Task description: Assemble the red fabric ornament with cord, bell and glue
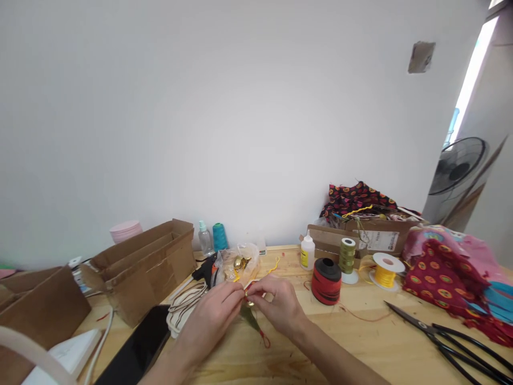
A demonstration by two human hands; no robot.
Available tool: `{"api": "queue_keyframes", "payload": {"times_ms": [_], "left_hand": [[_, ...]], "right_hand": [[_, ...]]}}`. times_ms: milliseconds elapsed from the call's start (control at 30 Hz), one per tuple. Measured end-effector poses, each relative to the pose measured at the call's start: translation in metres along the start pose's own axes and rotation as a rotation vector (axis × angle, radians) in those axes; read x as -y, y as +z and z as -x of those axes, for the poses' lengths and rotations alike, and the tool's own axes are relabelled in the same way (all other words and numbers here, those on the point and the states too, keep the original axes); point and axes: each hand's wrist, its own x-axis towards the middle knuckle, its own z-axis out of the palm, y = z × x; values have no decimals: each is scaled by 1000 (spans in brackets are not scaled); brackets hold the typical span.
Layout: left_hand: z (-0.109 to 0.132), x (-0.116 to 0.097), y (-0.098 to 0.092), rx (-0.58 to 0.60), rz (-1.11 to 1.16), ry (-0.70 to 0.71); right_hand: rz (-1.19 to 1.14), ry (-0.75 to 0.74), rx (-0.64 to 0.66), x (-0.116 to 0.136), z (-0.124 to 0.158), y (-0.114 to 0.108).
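Note:
Near the middle of the table my left hand (pixel 218 313) and my right hand (pixel 278 305) meet, fingertips pinched close together. Between them is a small piece with red cord and a bit of gold; the fingers cover most of it. A green tassel-like piece (pixel 250 317) hangs below the fingers and ends in a red cord loop (pixel 265 339). Just behind the hands lies a clear plastic bag (pixel 246 254) holding gold bells or beads (pixel 239 262). A yellow twisted cord (pixel 274 264) sticks out beyond my right hand.
Left: cardboard boxes (pixel 150 272), a black phone (pixel 138 345), a white cable coil (pixel 186 307). Right: a red thread spool (pixel 326 282), a glue bottle (pixel 308 251), green thread (pixel 347 256), a yellow cord spool (pixel 385 277), patterned fabric (pixel 444 275), black scissors (pixel 433 331). A wall stands behind.

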Motion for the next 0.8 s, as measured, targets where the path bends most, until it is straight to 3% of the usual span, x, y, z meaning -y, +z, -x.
{"api": "queue_keyframes", "payload": {"times_ms": [100, 267, 467, 667, 800], "left_hand": [[-4, 2, -1, -57, -8, 77], [-12, 1, -2, -84, 78, 88], [-15, -1, -1, -138, 109, 138], [-11, 4, 4, -186, 28, 255], [-12, 3, 6, -247, 5, 290]], "right_hand": [[4, -54, -15, 6, -6, -10], [-331, 170, -4, -1, -14, -14], [-476, 259, 8, -2, -10, -16], [-421, 237, 85, -4, -8, -17], [-217, 146, 48, -7, -7, -20]]}}
